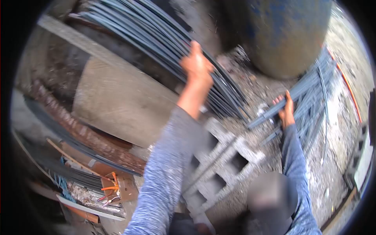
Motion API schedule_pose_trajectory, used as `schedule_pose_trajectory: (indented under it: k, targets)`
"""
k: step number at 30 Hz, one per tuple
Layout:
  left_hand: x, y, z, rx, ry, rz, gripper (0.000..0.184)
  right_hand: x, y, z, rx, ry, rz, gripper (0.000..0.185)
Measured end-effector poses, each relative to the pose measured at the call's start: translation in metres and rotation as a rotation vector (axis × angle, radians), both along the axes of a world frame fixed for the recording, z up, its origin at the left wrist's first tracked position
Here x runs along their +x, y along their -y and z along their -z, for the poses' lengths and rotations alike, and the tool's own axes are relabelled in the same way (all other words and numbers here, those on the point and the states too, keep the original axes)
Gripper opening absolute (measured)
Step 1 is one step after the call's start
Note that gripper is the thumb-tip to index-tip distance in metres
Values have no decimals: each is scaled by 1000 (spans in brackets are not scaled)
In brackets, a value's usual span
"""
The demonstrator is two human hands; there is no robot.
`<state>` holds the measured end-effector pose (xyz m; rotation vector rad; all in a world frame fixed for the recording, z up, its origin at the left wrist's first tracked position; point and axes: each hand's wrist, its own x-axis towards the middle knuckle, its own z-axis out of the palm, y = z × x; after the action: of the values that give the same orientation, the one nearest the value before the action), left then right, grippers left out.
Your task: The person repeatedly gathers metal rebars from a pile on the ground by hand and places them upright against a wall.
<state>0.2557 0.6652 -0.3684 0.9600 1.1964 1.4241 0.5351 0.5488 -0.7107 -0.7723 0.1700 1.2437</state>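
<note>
A bundle of long dark metal rods (145,33) runs from the upper left down to the middle. My left hand (197,64) lies over these rods, its thumb pointing up; its fingertips are hidden, so its grip is unclear. On the right, my right hand (288,107) is wrapped round a small bundle of grey rods (270,111), thumb on one side and fingertips on the other. Beside and beyond that hand lies a heap of shorter grey rods (315,103) on the dirt ground.
Hollow concrete blocks (235,150) lie below the rods. A large worn blue barrel (290,35) stands at the top. At left are a board (117,102), a rusty beam (86,137) and a cardboard box (127,190). An orange line (348,86) runs along the right.
</note>
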Motion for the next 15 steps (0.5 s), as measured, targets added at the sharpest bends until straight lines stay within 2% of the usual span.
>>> schedule_pose_trajectory:
  k: [2, 3, 8, 15]
  targets:
    - [-6, -7, -18, 84, -29, 59, 48, -9, 4, -23, -72, 15, 43, 43]
    - [-8, -9, -29, 117, 64, 84, 49, -7, 5, -25, -82, 6, 33, 41]
    - [-16, -20, -70, 192, -20, 127, 42, -9, 8, -30, -93, 45, 28, 40]
    - [-7, -24, -63, 282, -67, 15, 43, -10, 10, -33, -134, 52, 29, 40]
